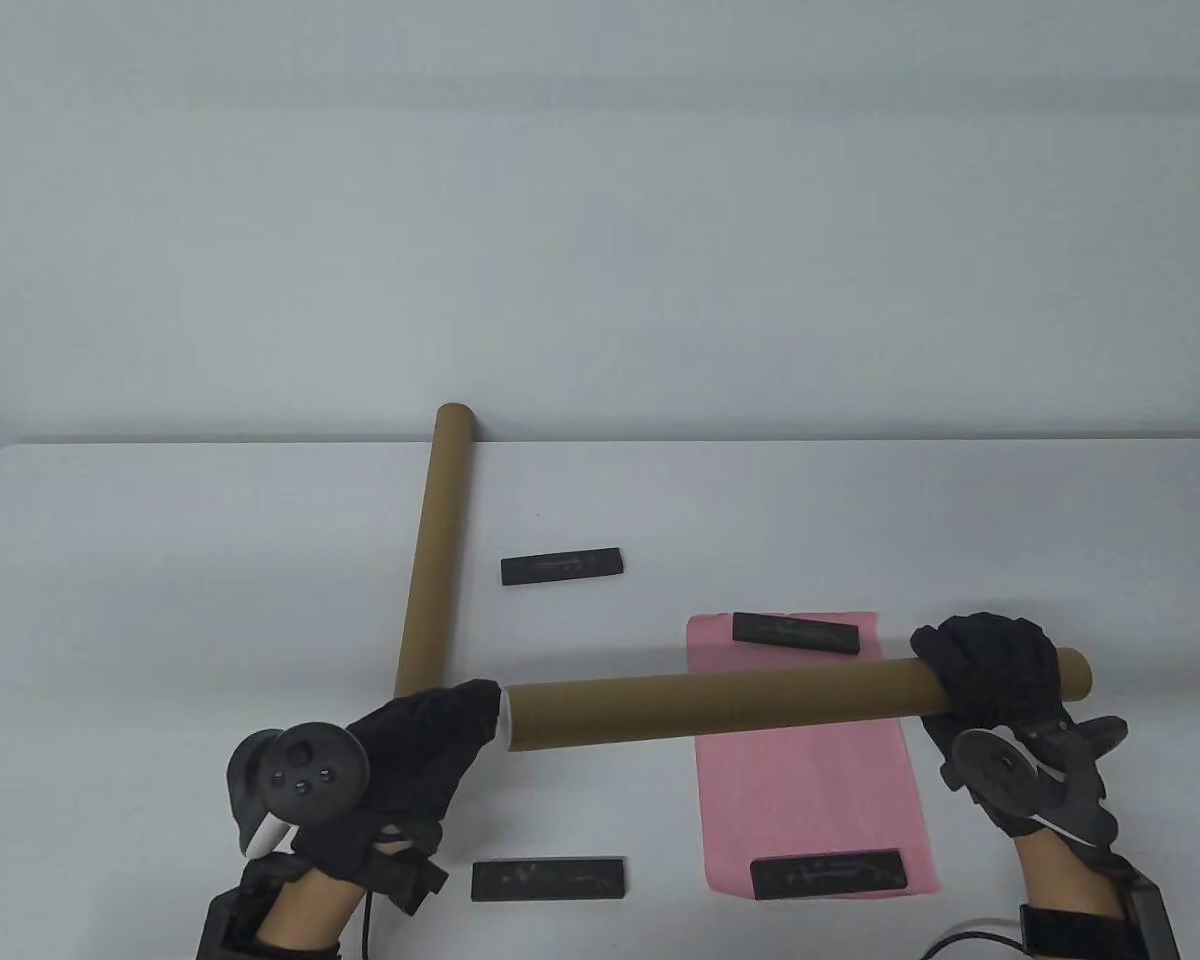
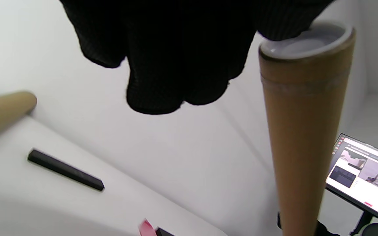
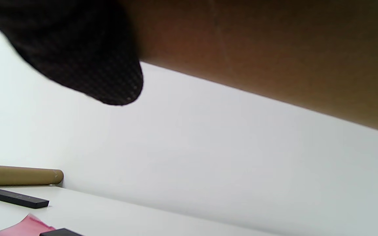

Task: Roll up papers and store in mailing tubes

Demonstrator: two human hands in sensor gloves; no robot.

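1. From above the table point(image 1: 160, 560): the right hand point(image 1: 995, 670) is wrapped around one end of a brown tube point(image 1: 720, 705), holding it crosswise over a pink sheet point(image 1: 810, 790). The left hand point(image 1: 420, 730) is up against the tube's other end, where a white cap point(image 1: 503, 717) sits; I can't tell how its fingers are set. A second tube point(image 1: 435, 550) lies on the table, running away toward the far edge. Four black bars: one point(image 1: 563, 567) beside the second tube, two pinning the sheet's far point(image 1: 796, 633) and near point(image 1: 828, 874) edges, one point(image 1: 548, 880) near the left wrist.
2. Left wrist: gloved fingers point(image 2: 162, 65) hang curled, one touching the cap point(image 2: 307, 41) in the tube point(image 2: 302, 141). A monitor point(image 2: 366, 173) glows behind it.
3. Right wrist: the tube point(image 3: 274, 49) fills the top, with a fingertip point(image 3: 87, 65) curled around it.
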